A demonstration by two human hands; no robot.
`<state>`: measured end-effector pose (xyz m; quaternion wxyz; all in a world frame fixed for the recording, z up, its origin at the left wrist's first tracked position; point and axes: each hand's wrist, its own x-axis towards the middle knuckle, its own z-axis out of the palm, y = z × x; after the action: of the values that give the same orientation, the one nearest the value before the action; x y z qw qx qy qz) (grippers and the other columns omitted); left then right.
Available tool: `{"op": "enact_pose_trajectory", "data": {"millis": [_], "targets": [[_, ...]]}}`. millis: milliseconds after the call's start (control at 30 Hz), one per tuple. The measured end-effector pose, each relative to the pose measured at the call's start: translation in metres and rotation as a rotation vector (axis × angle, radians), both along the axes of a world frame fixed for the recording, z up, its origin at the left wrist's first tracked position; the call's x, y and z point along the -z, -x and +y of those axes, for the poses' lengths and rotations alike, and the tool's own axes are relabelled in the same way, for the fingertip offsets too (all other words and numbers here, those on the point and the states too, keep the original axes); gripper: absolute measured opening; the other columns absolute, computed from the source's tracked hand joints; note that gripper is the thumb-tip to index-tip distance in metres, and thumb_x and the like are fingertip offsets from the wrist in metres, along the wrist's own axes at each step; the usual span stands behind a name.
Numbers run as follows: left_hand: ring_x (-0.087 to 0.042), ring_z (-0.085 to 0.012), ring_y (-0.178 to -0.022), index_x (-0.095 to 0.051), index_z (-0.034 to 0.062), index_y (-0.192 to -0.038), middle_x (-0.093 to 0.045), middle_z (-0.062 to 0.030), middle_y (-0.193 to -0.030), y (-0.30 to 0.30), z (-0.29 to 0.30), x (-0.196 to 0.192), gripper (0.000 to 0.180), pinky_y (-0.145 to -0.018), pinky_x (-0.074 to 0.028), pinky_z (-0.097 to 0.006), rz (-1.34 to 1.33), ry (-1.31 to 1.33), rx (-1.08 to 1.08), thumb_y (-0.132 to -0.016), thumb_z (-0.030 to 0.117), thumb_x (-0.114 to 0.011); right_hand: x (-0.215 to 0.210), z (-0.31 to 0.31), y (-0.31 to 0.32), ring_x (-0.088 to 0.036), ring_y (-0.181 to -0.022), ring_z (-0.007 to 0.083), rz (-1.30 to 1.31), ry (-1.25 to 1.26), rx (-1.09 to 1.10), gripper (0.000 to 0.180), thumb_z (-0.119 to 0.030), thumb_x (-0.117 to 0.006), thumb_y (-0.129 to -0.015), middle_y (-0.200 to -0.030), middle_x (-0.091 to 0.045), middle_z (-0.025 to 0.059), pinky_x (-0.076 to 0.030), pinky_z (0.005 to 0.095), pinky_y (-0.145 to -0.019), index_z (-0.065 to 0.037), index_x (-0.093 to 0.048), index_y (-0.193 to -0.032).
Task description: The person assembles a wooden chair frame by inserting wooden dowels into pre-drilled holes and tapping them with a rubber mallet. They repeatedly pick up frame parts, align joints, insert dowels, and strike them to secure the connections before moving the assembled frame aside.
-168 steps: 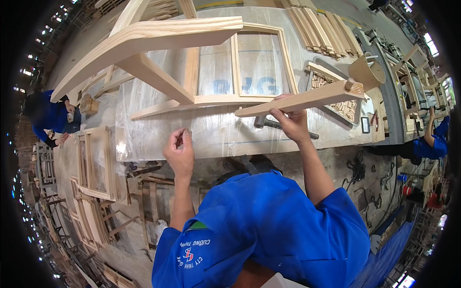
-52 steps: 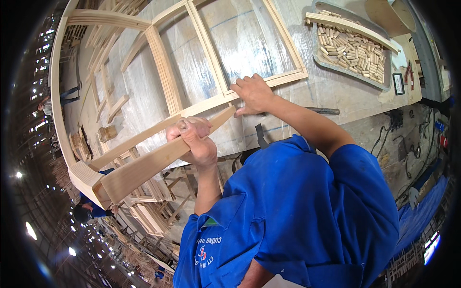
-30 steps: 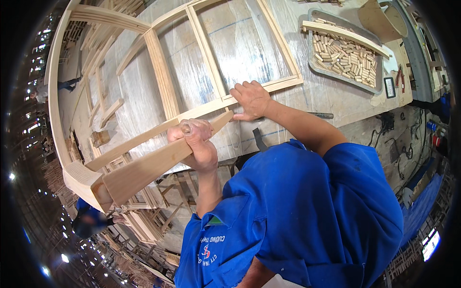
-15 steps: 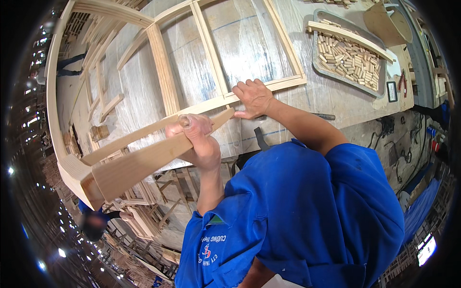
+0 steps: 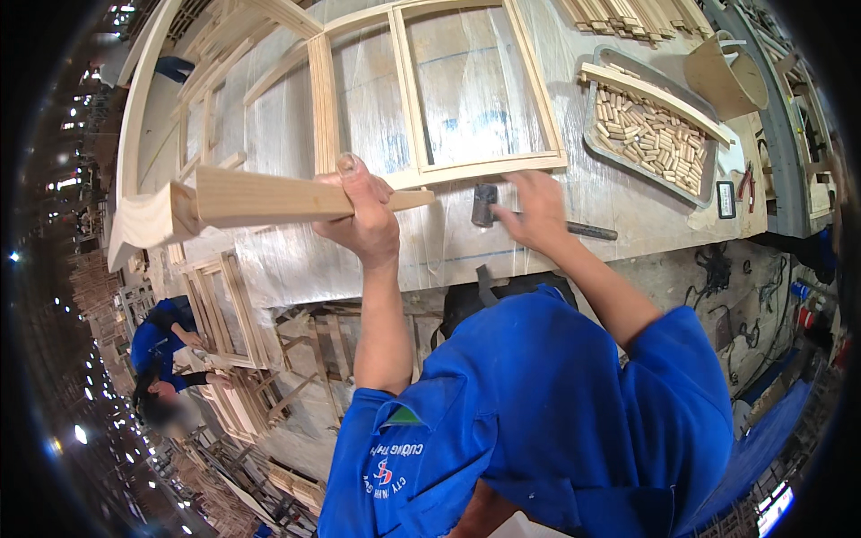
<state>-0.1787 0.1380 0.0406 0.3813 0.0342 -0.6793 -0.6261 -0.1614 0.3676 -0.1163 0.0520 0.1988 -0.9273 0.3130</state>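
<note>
My left hand [image 5: 366,218] grips a thick pale wooden leg piece [image 5: 260,199] that runs leftward to a curved end, held over the front of the plastic-covered bench [image 5: 502,247]. My right hand [image 5: 536,211] hovers with spread fingers over a dark hammer [image 5: 487,207] that lies on the bench, its handle pointing right. Just beyond both hands lies a wooden frame [image 5: 421,108] with several upright slats.
A metal tray of short wooden dowels [image 5: 650,134] sits at the right of the bench, with a tan scoop-like container [image 5: 728,76] behind it. Stacks of wooden frames [image 5: 224,314] stand below the bench at the left. A person in blue [image 5: 161,341] crouches there.
My right hand has left the frame's front rail and moved right onto the hammer. My left hand has lifted the leg piece to a more level position.
</note>
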Motion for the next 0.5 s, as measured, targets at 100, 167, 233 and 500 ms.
{"op": "enact_pose_trajectory", "data": {"millis": [100,167,233,500], "targets": [[-0.051,-0.0105,-0.045,-0.051,0.0085,-0.079,-0.051,-0.0012,-0.054,-0.002,0.0,-0.003,0.03,-0.043,-0.047,-0.029,-0.015,0.013,0.014,-0.105,0.011,-0.065,0.03,0.053,-0.041,-0.059,-0.11,0.036,-0.212,-0.223,-0.005,0.044,-0.03,-0.08,-0.087,-0.111,-0.062,0.0153,-0.045,0.0519,-0.098,-0.006,-0.065,-0.121],[-0.05,-0.0103,-0.044,-0.051,0.0089,-0.077,-0.05,-0.0003,-0.053,0.0,0.003,-0.005,0.033,-0.042,-0.046,-0.029,-0.011,-0.023,0.025,-0.105,0.014,-0.066,0.04,0.064,-0.037,-0.062,-0.105,0.0375,-0.245,-0.288,-0.093,0.034,-0.028,-0.077,-0.091,-0.107,-0.063,0.0154,-0.048,0.0518,-0.093,-0.007,-0.065,-0.115],[-0.043,-0.0093,-0.043,-0.042,0.0148,-0.07,-0.043,0.0015,-0.051,0.003,0.008,-0.01,0.042,-0.043,-0.042,-0.03,-0.051,-0.027,0.008,-0.108,0.017,-0.062,0.046,0.056,-0.023,-0.064,-0.101,0.0395,-0.305,-0.282,-0.187,0.025,-0.026,-0.073,-0.094,-0.103,-0.065,0.0161,-0.052,0.0509,-0.088,-0.007,-0.064,-0.108],[-0.042,-0.009,-0.043,-0.041,0.0157,-0.071,-0.043,0.0016,-0.052,0.0,0.009,-0.007,0.041,-0.043,-0.041,-0.029,-0.037,-0.036,-0.016,-0.107,0.015,-0.061,0.005,0.016,-0.061,-0.072,-0.098,0.0443,-0.7,-0.275,-0.535,0.039,-0.043,-0.053,-0.106,-0.104,-0.074,0.022,-0.057,0.0537,-0.084,-0.006,-0.057,-0.117]]}}
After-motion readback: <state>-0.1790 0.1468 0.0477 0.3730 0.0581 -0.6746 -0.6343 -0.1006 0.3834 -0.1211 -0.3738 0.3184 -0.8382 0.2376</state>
